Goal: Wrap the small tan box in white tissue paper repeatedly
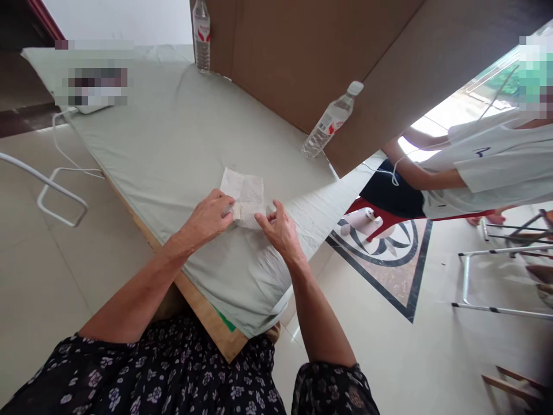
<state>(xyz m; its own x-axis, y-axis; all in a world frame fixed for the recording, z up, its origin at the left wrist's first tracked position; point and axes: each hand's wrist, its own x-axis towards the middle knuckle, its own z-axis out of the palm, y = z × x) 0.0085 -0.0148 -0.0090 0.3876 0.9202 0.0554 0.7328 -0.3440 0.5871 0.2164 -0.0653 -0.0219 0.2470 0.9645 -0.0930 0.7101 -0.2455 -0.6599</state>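
A thin white paper tissue [245, 187] with crossing fold creases lies spread on the cloth-covered table. My left hand [211, 214] is at its near left edge, fingers curled and closed on the paper. On the other side, my right hand [280, 229] has its thumb and forefinger apart, its fingertips at the tissue's near right corner. Under both hands is a pale grey-green tablecloth [173, 138], wrinkled toward the near corner.
A large cardboard panel [276, 52] stands at the back, with a water bottle [202, 37] and a tilted water bottle [330, 121] against it. A person in a white shirt [496, 155] sits at right. White cable [56, 138] hangs at left; metal-framed stool [466, 279] at right.
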